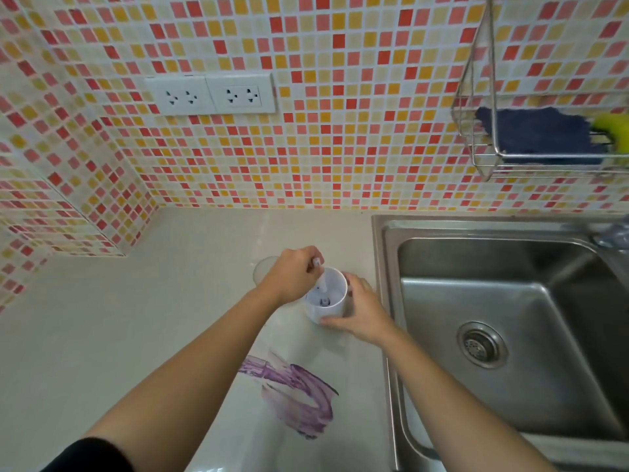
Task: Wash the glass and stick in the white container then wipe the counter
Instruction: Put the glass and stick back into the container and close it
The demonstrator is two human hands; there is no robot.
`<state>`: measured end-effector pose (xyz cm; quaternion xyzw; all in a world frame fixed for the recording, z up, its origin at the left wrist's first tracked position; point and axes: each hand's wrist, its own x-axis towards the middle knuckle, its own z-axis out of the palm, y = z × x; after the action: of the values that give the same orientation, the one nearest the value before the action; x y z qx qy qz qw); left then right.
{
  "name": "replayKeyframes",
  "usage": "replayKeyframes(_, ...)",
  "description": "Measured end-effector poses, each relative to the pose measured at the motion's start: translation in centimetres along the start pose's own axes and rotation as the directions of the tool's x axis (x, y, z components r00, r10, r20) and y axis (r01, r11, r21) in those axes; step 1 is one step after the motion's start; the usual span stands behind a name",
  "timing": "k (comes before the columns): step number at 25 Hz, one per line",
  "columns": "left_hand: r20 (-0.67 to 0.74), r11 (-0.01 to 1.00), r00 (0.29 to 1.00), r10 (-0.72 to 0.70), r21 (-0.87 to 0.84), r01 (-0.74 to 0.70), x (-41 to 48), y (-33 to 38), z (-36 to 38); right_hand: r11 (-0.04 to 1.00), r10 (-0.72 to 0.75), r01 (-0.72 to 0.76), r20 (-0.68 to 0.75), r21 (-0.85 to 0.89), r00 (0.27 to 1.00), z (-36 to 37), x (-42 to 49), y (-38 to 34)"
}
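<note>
A white container (332, 301) stands on the pale counter (102, 335) just left of the sink. My left hand (292, 274) pinches the top of a thin white stick (321, 282) whose lower end sits inside the container. My right hand (360, 311) holds the container's right side and base. Behind my left hand a clear glass (263, 269) stands on the counter, mostly hidden. A purple smear (299, 396) marks the counter nearer to me.
A steel sink (510, 328) fills the right side, with its drain (480, 344) at the bottom. A wire rack (531, 144) on the tiled wall holds a dark blue cloth (537, 134) and a yellow sponge (614, 129). Two sockets (211, 95) sit on the wall.
</note>
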<state>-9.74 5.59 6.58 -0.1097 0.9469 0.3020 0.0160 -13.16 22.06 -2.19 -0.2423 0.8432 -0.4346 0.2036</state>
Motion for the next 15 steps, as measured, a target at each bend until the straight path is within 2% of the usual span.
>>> replayKeyframes(4, 0.055, 0.994, 0.997, 0.061, 0.086, -0.065, 0.1, -0.3, 0.8, 0.999, -0.005, 0.007, -0.047, 0.033, 0.999, 0.7, 0.0, -0.3)
replayKeyframes(10, 0.163, 0.976, 0.979, 0.122, 0.16, -0.148, 0.0, -0.7, 0.9, 0.999, -0.013, 0.014, -0.022, 0.034, 1.0, 1.0, 0.2, 0.2)
replayKeyframes(15, 0.244, 0.952, 0.962, 0.119, 0.249, -0.181, 0.1, -0.5, 1.4, 1.0, -0.004, 0.004, -0.012, 0.02, 1.0, 1.1, 0.3, 0.2)
